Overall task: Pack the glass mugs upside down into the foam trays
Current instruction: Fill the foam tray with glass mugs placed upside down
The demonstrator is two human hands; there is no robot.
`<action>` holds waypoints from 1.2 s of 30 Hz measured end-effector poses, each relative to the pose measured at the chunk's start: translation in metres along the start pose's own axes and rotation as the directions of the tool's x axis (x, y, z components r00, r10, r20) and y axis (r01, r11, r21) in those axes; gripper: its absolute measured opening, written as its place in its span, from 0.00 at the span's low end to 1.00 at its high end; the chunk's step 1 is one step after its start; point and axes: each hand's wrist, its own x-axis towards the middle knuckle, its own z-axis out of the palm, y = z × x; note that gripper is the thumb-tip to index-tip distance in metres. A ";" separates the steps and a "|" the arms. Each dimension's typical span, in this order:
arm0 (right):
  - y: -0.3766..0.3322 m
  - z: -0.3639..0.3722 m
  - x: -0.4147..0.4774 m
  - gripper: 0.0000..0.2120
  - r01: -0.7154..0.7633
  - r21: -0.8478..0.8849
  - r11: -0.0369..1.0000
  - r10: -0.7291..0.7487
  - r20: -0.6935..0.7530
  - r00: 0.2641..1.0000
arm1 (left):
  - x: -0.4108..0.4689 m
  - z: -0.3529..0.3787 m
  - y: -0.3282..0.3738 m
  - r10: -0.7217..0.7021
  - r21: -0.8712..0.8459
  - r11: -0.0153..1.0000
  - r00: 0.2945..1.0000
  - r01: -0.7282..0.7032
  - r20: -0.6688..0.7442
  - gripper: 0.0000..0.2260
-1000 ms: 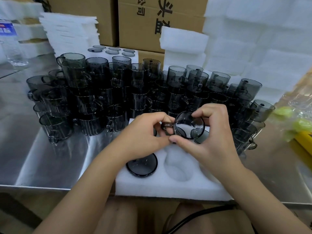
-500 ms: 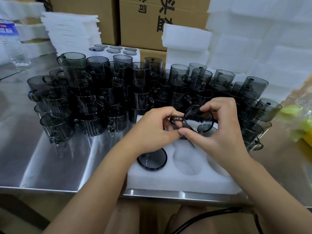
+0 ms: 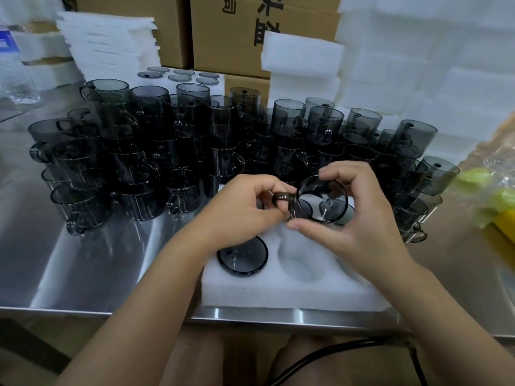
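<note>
A smoky glass mug (image 3: 320, 200) is held on its side above the white foam tray (image 3: 281, 291), its round end facing me. My left hand (image 3: 245, 210) pinches the mug's handle. My right hand (image 3: 354, 215) grips the mug's rim between thumb and fingers. One mug (image 3: 242, 257) sits upside down in the tray's front left pocket. The pocket (image 3: 302, 261) beside it holds nothing. Behind the tray stands a crowd of stacked grey mugs (image 3: 178, 146).
A filled foam tray (image 3: 181, 78) lies at the back, with stacks of foam trays (image 3: 111, 43) and cardboard boxes (image 3: 237, 37) behind. A water bottle (image 3: 14, 68) is at far left, a plastic bag (image 3: 490, 190) at right. The steel table's edge (image 3: 111, 312) runs below.
The mug in both hands has shifted slightly right and away from me and tipped a little. The view moved closer; the tray and stacked mugs stayed put.
</note>
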 end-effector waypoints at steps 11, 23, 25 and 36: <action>-0.017 -0.007 -0.014 0.22 -0.190 0.024 0.981 0.184 0.158 0.970 | -0.004 -0.002 -0.002 0.005 -0.146 0.989 1.000 -0.009 -0.025 0.19; -0.036 0.003 -0.028 0.32 -0.092 -0.435 0.896 0.242 0.304 0.921 | -0.006 -0.002 -0.003 0.024 -0.121 0.992 0.997 -0.032 -0.069 0.13; -0.036 0.001 -0.031 0.35 -0.075 -0.423 0.903 0.229 0.325 0.918 | -0.007 -0.003 -0.003 0.031 -0.106 0.994 0.997 -0.038 -0.069 0.13; -0.041 0.001 -0.039 0.37 0.022 -0.491 0.871 0.153 0.314 0.937 | -0.006 -0.001 -0.004 0.023 0.050 0.998 0.995 -0.028 0.100 0.07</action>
